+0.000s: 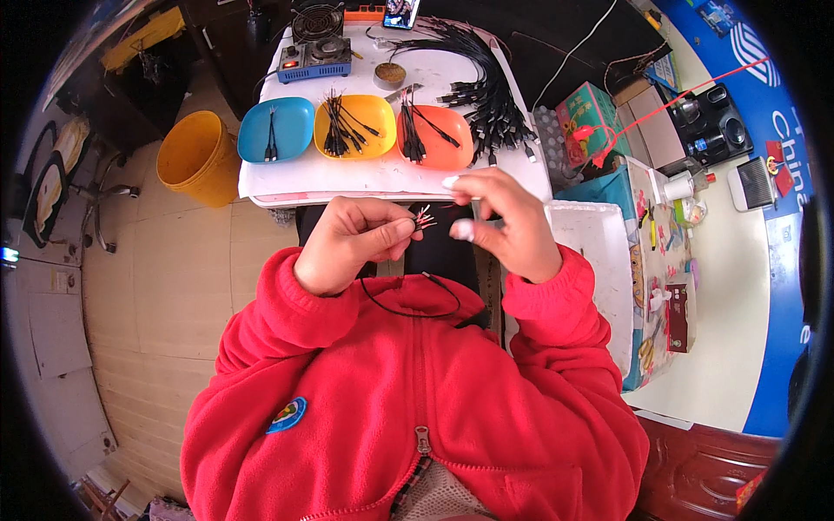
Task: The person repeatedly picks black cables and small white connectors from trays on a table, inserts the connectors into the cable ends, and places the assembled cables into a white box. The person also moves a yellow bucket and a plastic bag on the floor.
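In front of my chest, my left hand [358, 239] is closed, thumb against fingers, on a thin black cable [408, 314] that loops down over the red jacket. Its frayed wire ends [424, 219], reddish and pale, stick out past the thumb toward the right. Just to the right, my right hand [514, 227] is open, with thumb and forefinger spread apart on either side of a gap. Beyond both hands, short black cables with plugs lie in a blue dish [252, 130], a yellow dish [388, 111] and an orange dish [460, 126] on the white table [287, 184].
A large bundle of black cables [486, 95] covers the table's right side. At the back stand a small blue heating device [317, 65] and a round tin [389, 75]. A yellow bucket [195, 161] is on the floor to the left; a white foam box [599, 260] sits at right.
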`<state>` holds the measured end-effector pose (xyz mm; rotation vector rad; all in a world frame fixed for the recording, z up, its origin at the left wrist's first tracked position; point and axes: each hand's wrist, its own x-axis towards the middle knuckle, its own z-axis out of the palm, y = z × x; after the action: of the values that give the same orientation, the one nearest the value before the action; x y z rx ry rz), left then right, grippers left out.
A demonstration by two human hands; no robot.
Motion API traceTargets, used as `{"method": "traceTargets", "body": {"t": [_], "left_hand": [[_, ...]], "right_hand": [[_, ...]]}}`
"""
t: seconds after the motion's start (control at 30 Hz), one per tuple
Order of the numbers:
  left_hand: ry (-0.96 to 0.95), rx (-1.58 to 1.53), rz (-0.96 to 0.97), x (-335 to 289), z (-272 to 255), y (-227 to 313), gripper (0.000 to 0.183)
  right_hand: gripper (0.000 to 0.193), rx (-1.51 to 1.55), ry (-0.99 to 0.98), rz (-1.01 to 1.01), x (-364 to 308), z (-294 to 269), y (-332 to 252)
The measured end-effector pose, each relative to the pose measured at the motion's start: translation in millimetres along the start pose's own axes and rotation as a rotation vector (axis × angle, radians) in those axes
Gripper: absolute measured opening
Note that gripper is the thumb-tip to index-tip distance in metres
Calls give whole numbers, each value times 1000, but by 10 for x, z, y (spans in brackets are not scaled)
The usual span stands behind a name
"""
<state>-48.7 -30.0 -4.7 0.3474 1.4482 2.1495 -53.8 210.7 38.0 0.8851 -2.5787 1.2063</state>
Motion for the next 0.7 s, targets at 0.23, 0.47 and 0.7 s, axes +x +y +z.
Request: {"method": "traceTargets", "body": {"t": [0.23,0.47,0.7], "left_hand": [[-45,-11,-38,15,20,42,16],[-45,71,-8,30,34,51,16],[198,1290,930,142,113,-39,25]], "right_hand": [[36,-119,-1,-412,130,47,-90],[28,-72,6,-341,121,134,-21],[11,469,-129,289,6,257,98]]}}
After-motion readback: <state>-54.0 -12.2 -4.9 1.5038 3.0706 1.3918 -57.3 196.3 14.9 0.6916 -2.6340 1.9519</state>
